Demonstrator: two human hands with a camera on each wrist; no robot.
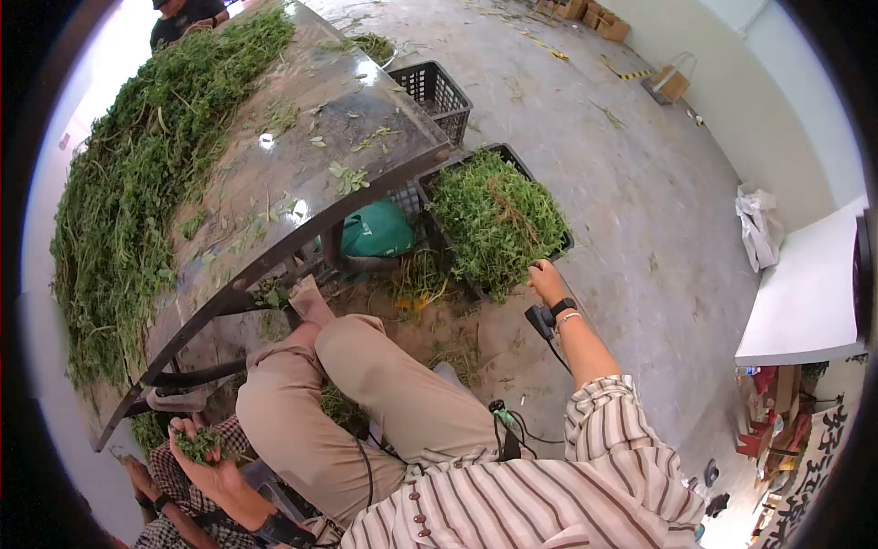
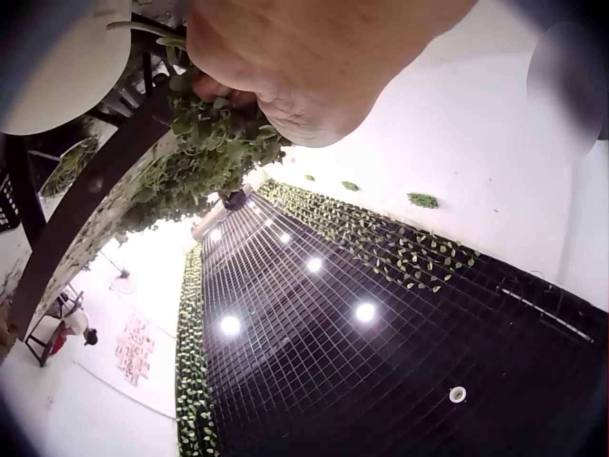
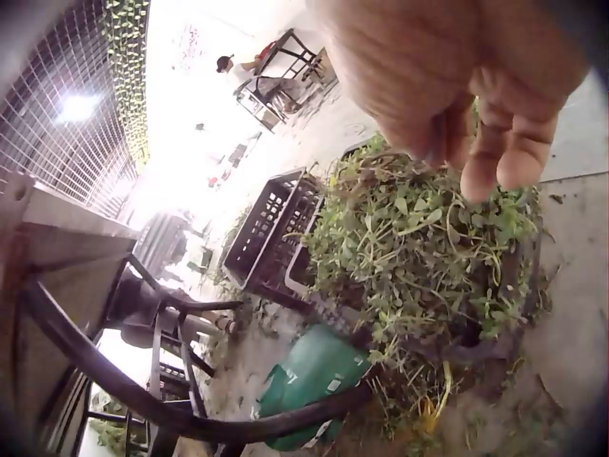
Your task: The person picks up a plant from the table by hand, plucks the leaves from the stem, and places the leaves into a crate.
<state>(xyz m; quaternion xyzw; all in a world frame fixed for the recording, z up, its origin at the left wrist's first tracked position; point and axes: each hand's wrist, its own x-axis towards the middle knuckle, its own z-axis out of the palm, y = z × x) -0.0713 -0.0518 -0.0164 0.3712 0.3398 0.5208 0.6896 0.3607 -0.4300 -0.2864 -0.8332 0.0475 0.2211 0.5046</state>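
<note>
My left hand (image 1: 208,462) is low at the left, near the table's edge, and grips a small bunch of leafy green sprigs (image 1: 199,445). In the left wrist view the leaves (image 2: 224,133) spill out beneath the curled fingers. My right hand (image 1: 548,281) reaches out to the near right corner of a black crate heaped with cut greens (image 1: 498,220). Its fingers (image 3: 481,176) hang loosely bent over the heap in the right wrist view, with nothing visible held in them.
A long table (image 1: 302,137) at the left bears a big pile of greens (image 1: 155,174). Below its edge are a green bag (image 1: 378,229) and loose stems. Another black crate (image 1: 437,96) stands farther back. Another person (image 1: 183,18) sits at the far end; checked clothing and hands show beside my left arm.
</note>
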